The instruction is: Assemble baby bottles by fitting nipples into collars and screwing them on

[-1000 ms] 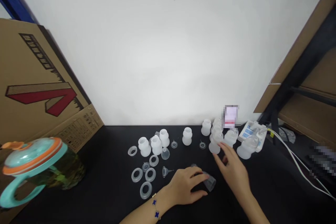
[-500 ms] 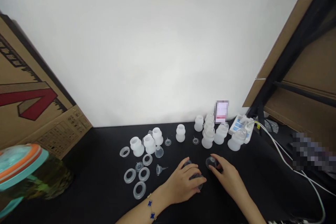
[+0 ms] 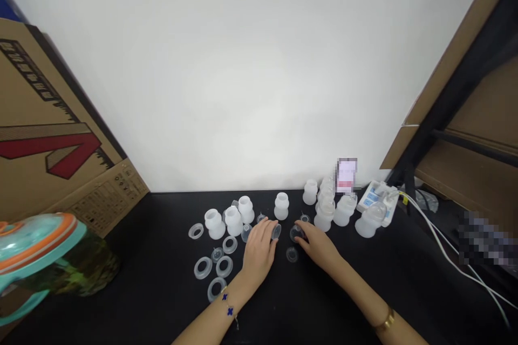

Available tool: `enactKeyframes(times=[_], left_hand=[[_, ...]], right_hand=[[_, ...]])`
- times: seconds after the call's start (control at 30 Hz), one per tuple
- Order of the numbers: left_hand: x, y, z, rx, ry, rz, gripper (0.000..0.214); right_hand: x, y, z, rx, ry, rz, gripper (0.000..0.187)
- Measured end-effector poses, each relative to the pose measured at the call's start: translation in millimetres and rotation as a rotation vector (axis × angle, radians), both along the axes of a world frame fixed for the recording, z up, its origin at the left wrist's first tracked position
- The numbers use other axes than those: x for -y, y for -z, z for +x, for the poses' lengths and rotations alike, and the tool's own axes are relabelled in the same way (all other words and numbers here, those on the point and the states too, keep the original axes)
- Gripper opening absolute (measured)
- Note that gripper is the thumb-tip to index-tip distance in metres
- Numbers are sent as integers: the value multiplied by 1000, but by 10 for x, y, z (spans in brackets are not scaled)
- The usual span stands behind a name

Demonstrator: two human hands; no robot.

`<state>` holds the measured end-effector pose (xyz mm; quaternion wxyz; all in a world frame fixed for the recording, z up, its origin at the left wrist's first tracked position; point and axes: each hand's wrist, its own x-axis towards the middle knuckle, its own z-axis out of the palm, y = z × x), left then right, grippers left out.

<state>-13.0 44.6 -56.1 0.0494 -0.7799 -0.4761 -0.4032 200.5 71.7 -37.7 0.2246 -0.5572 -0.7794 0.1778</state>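
Observation:
My left hand (image 3: 259, 248) has its thumb and fingers closed around a clear dome cap (image 3: 277, 231). In my right hand (image 3: 318, 243), the fingertips grip another clear dome cap (image 3: 295, 234) low over the black table. A clear nipple (image 3: 292, 254) lies between the hands, nearer the right one. Just beyond them stands a white baby bottle (image 3: 281, 206), upright and uncapped. Left of my left hand are several translucent rings (image 3: 224, 267) and a nipple (image 3: 217, 254). Another nipple (image 3: 305, 219) lies behind my right hand.
Several open white bottles (image 3: 214, 225) stand at the left. Several dome-capped bottles (image 3: 325, 214) stand at the right, beside a power strip (image 3: 384, 199) with white cables. A large teal-lidded jug (image 3: 60, 259) and a cardboard box (image 3: 73, 161) are far left. The wall runs behind.
Both hands have moved away from me and leftward. My left hand has turned upward and now holds one clear cap at its fingertips. A clear nipple now shows on the table between the hands.

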Motion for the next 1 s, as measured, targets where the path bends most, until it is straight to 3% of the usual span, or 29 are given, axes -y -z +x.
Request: enactKeyframes(times=[0.2, 0.47, 0.63, 0.73, 0.9, 1.0], left_hand=[[-70, 134, -42, -140, 85, 59, 59], [-69, 143, -11, -401, 66, 97, 45], [-69, 130, -12, -479, 68, 91, 46], [-64, 116, -14, -502, 75, 81, 50], [-12, 101, 40, -526, 115, 27, 54], [16, 113, 72, -507, 140, -33, 65]], right_hand=[[-161, 5, -175, -21, -28, 29, 42], [-124, 139, -158, -95, -15, 36, 55], [-104, 210, -111, -193, 0, 23, 64], [-58, 180, -105, -169, 43, 37, 53], [12, 85, -108, -46, 117, 84, 18], [40, 28, -118, -18, 143, 97, 11]])
